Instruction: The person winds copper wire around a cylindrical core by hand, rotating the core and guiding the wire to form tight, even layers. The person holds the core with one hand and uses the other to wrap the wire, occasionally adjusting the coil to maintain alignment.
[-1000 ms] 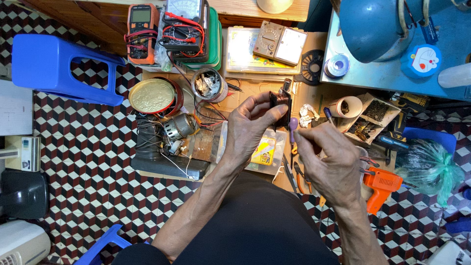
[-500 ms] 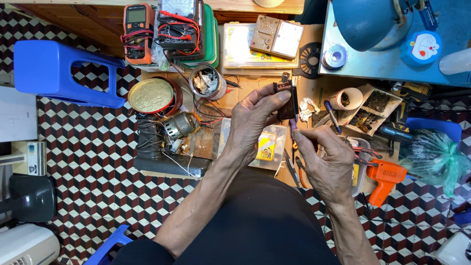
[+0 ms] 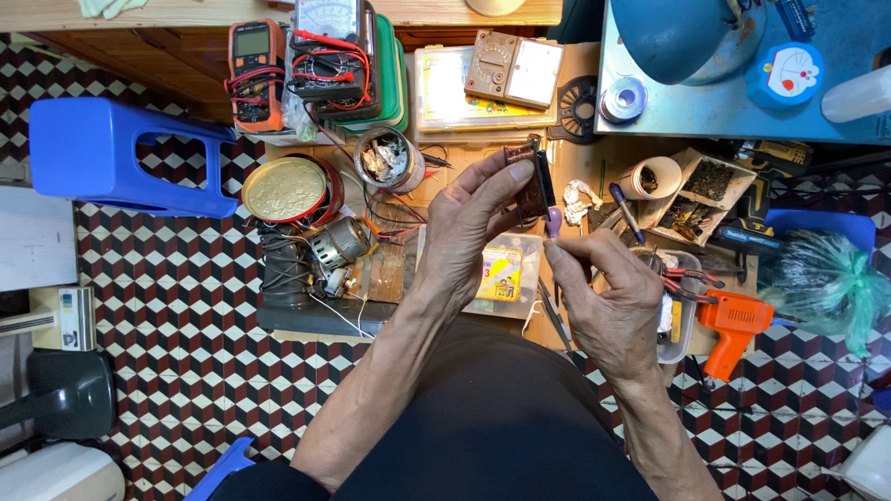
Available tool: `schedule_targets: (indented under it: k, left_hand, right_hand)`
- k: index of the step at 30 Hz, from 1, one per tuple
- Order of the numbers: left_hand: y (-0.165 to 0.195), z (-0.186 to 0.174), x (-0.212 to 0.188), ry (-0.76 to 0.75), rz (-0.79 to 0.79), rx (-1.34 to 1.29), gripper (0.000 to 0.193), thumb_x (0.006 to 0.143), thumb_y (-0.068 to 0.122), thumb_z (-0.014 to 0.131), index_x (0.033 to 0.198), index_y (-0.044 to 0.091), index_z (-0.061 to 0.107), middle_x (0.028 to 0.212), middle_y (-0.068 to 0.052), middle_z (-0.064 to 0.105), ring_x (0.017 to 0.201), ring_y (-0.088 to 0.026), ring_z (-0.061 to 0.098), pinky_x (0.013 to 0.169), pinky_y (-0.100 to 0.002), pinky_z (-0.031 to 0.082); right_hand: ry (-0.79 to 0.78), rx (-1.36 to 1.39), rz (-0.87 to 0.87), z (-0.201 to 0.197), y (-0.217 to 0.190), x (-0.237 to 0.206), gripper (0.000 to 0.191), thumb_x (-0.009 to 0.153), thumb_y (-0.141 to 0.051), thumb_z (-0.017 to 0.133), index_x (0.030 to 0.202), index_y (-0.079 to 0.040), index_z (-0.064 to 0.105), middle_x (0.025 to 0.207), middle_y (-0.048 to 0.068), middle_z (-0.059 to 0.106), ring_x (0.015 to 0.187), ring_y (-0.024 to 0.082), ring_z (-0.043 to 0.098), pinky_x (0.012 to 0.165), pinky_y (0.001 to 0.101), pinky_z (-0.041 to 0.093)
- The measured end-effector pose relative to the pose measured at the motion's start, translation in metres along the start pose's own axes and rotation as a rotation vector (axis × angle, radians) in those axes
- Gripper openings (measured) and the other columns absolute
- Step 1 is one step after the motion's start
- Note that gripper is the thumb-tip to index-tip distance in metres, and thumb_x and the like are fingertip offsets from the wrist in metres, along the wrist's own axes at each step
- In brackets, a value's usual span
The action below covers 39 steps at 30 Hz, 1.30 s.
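Observation:
My left hand [image 3: 469,227] grips a small brown transformer-like part with copper winding [image 3: 532,181], held upright above the low wooden board. My right hand [image 3: 608,292] pinches a purple-handled tool [image 3: 554,221] whose tip points up against the underside of that part. Both hands hover over a clear plastic box with a yellow pack [image 3: 501,274] inside. My dark-clothed lap fills the bottom of the view.
Two multimeters [image 3: 252,74] and a green case lie at the back left, beside a blue stool [image 3: 111,153]. A round tin [image 3: 288,190], a small motor [image 3: 342,243], an orange glue gun [image 3: 733,325], a tape roll [image 3: 654,176] and a blue metal table [image 3: 742,83] surround the board.
Both hands have lifted slightly toward the back, keeping the brown part and purple tool together. The view has shifted a little; nothing was let go.

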<state>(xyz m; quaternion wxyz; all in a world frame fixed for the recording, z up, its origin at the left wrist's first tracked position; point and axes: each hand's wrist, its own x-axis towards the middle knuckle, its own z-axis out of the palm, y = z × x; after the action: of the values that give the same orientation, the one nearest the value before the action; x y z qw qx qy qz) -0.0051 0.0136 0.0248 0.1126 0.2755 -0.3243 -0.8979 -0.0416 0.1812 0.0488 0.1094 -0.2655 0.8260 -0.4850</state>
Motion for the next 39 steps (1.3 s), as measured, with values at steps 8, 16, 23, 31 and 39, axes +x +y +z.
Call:
schedule_targets:
  k: [8, 16, 23, 31, 39]
  left_hand:
    - [0.001, 0.001, -0.001, 0.029, 0.006, 0.028, 0.036, 0.09, 0.018, 0.077, 0.121, 0.001, 0.069, 0.107, -0.007, 0.074, 0.095, -0.014, 0.073, 0.09, -0.031, 0.062]
    - [0.003, 0.002, -0.003, -0.01, -0.002, 0.001, 0.036, 0.091, 0.019, 0.077, 0.122, 0.002, 0.068, 0.106, -0.006, 0.075, 0.094, -0.013, 0.072, 0.089, -0.031, 0.062]
    - [0.006, 0.0, -0.015, -0.087, -0.096, 0.062, 0.044, 0.089, 0.024, 0.079, 0.124, 0.001, 0.069, 0.105, -0.007, 0.076, 0.093, -0.014, 0.073, 0.089, -0.032, 0.061]
    - [0.007, -0.009, -0.051, -0.127, -0.193, 0.28, 0.049, 0.084, 0.026, 0.078, 0.128, 0.005, 0.069, 0.11, -0.007, 0.078, 0.097, -0.014, 0.075, 0.092, -0.032, 0.063]
    - [-0.002, -0.015, -0.056, -0.118, -0.181, 0.259, 0.048, 0.087, 0.022, 0.078, 0.13, 0.002, 0.068, 0.115, -0.011, 0.076, 0.1, -0.015, 0.074, 0.091, -0.032, 0.061]
  right_hand:
    - [0.011, 0.025, -0.041, 0.0, 0.001, 0.0, 0.006, 0.098, -0.007, 0.071, 0.098, -0.002, 0.073, 0.08, 0.002, 0.066, 0.071, 0.008, 0.063, 0.064, 0.0236, 0.051]
    - [-0.016, 0.074, 0.05, 0.006, 0.017, -0.003, 0.008, 0.098, -0.011, 0.07, 0.098, -0.004, 0.075, 0.08, 0.002, 0.068, 0.071, 0.008, 0.063, 0.062, 0.0242, 0.052]
    - [-0.172, 0.105, 0.167, 0.008, 0.053, 0.022, 0.016, 0.096, -0.02, 0.069, 0.101, -0.006, 0.076, 0.087, 0.003, 0.072, 0.079, 0.01, 0.067, 0.068, 0.0272, 0.055]
    - [-0.338, 0.085, -0.058, -0.007, 0.054, 0.08, 0.013, 0.099, -0.014, 0.071, 0.106, -0.004, 0.078, 0.091, 0.004, 0.073, 0.082, 0.011, 0.067, 0.071, 0.0248, 0.055]
    - [-0.246, 0.079, -0.162, -0.018, 0.022, 0.087, 0.014, 0.099, -0.008, 0.073, 0.109, 0.0, 0.076, 0.091, 0.007, 0.071, 0.08, 0.012, 0.064, 0.07, 0.0258, 0.05]
